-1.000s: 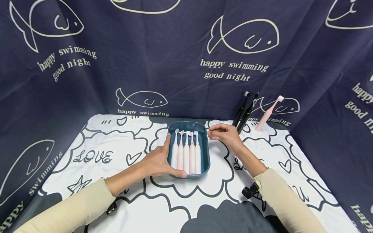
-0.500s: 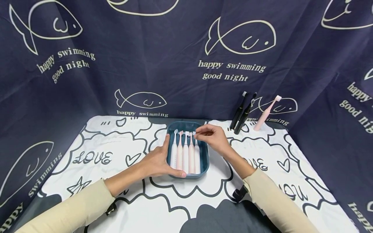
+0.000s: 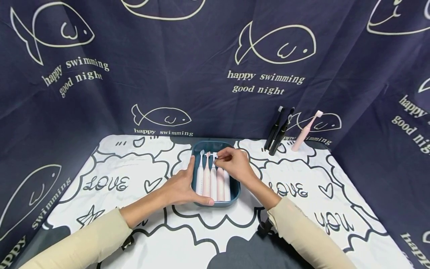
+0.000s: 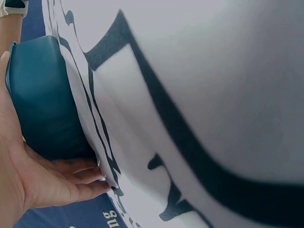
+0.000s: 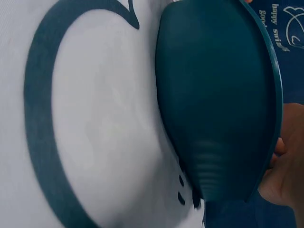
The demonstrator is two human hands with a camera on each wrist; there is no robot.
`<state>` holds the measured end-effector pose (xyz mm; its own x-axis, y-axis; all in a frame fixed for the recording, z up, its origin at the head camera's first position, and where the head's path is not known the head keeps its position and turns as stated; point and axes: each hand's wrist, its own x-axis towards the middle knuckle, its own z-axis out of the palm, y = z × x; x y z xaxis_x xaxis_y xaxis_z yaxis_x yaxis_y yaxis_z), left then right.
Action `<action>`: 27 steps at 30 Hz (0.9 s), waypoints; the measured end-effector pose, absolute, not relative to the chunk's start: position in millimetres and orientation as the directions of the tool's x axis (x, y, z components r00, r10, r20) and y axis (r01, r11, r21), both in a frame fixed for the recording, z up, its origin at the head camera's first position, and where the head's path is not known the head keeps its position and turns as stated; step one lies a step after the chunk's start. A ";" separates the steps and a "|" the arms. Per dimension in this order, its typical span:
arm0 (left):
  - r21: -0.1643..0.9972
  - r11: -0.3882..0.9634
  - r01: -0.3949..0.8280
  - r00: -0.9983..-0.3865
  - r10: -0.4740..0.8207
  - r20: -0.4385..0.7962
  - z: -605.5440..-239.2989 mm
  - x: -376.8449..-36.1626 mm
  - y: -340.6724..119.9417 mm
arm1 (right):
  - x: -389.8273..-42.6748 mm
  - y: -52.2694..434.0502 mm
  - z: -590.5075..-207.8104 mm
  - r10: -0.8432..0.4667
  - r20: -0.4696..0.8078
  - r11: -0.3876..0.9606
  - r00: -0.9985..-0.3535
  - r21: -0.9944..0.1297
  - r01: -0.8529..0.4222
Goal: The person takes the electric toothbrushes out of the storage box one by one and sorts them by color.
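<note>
A teal tray [image 3: 215,143] sits mid-table with several white and pink electric toothbrushes [image 3: 206,179] lying side by side, heads away from me. My left hand [image 3: 185,185] grips the tray's left near corner, fingers along the left wall and thumb on the near rim. In the left wrist view this hand [image 4: 47,185] cups the tray's outside [image 4: 38,104]. My right hand [image 3: 224,160] hovers over the tray's far half, thumb and fingers pinching the head end of one of the middle toothbrushes. The right wrist view shows the tray's outer wall [image 5: 213,95] and little of the hand [image 5: 285,183].
Two black toothbrushes [image 3: 277,130] and a pink one [image 3: 304,130] lean against the navy fish-print curtain [image 3: 215,74] at the back right. The curtain closes the table in on three sides. A white cloth with dark drawings [image 3: 134,179] covers the table.
My right hand has moved left from beside the tray's far right corner to over the tray and now pinches a toothbrush's head end. The left hand has kept its hold.
</note>
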<state>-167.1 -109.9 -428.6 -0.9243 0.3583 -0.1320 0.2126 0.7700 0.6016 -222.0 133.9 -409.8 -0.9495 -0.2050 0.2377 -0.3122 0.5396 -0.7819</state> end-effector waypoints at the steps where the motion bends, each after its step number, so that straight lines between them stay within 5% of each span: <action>1: 0.600 0.771 0.213 -0.925 0.357 -0.132 -428.9 -167.1 -109.7 | -221.0 132.3 -409.6 -0.205 0.230 0.555 -0.951 -0.773 -0.307; 19: 0.575 0.789 0.219 -0.929 0.349 -0.125 -428.8 -166.5 -106.8 | -218.2 118.1 -412.6 -0.241 0.231 0.799 -0.943 -0.505 -0.328; 27: 0.568 0.796 0.209 -0.931 0.340 -0.135 -428.5 -166.2 -106.1 | -219.5 120.2 -410.5 -0.259 0.223 0.797 -0.940 -0.500 -0.338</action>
